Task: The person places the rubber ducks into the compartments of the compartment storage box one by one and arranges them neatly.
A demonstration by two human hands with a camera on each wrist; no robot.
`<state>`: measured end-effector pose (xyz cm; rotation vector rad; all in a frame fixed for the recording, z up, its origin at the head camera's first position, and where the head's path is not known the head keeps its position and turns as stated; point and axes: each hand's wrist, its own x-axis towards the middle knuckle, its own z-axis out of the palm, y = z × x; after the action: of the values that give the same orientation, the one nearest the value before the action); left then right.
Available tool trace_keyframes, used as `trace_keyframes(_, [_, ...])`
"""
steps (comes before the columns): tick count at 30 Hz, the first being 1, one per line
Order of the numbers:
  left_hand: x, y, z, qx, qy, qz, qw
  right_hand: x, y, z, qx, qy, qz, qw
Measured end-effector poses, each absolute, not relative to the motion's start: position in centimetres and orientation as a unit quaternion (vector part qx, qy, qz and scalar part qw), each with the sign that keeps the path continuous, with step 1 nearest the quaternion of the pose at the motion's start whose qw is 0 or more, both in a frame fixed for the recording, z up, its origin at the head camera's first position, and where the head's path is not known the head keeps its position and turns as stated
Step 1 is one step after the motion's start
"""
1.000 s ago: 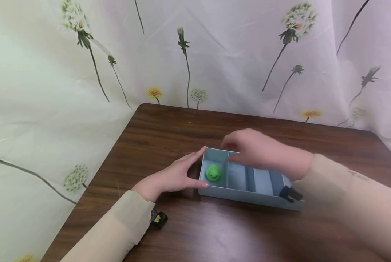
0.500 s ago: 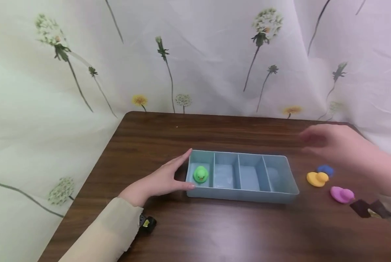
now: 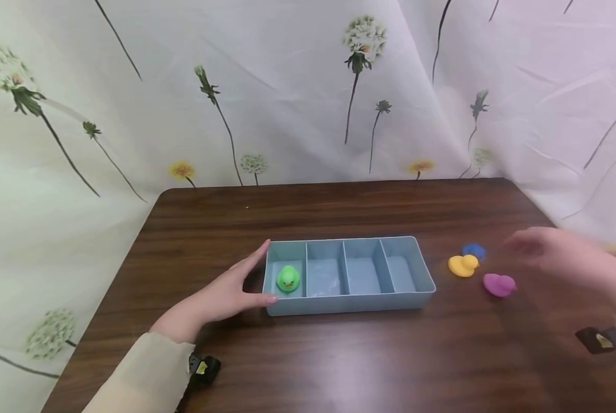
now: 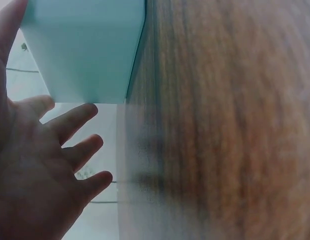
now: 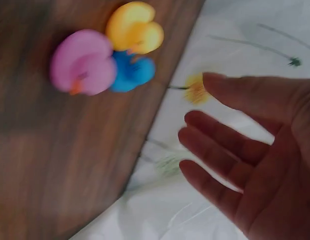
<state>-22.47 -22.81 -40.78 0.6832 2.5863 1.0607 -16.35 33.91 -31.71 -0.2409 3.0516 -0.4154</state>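
A light blue tray (image 3: 346, 304) divided into compartments lies on the brown table. In its leftmost compartment sits a green rubber duck (image 3: 288, 279). My left hand (image 3: 220, 295) spans the tray's left end, thumb at the front corner and a fingertip at the back corner; the wrist view shows its fingers (image 4: 75, 120) spread beside the end wall. To the right of the tray are a yellow duck (image 3: 463, 265), a blue duck (image 3: 474, 250) and a pink duck (image 3: 499, 285). Beyond them, my right hand (image 3: 566, 255) hovers with relaxed fingers (image 5: 215, 187), holding nothing.
The wooden table (image 3: 339, 367) reaches back to a white cloth (image 3: 297, 103) printed with dandelions. Small black devices are on both wrists, the left one (image 3: 205, 370) near the table's surface.
My right hand has moved away from over the tray to the right, past the loose ducks. The head view has turned rightward. My left hand stays at the tray's end.
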Motion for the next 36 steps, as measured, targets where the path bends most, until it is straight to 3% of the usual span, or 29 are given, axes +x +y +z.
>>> trace_keyframes(7, [-22.3,-23.2,-40.9,0.228,0.892,0.366,0.136,-17.1,35.0,-35.5,-0.256,0.962,-0.085,-0.045])
trace_keyframes(13, [-22.2,-23.2,-40.7,0.224,0.893,0.365,0.136,-17.5,35.7,-37.4,-0.312,0.943,-0.091,-0.068])
trace_keyframes(19, [-22.3,-23.2,-40.8,0.230,0.893,0.365,0.131,-17.4,35.7,-38.0,-0.305,0.946,-0.075,-0.078])
trace_keyframes(28, [-22.4,-22.9,-40.6,0.234,0.890,0.368,0.132,-16.9,35.6,-38.1,-0.216,0.973,-0.083,-0.010])
trace_keyframes(36, [-22.5,-22.8,-40.7,0.239,0.889,0.368,0.129,-16.8,35.7,-38.2,-0.208,0.974,-0.090,-0.009])
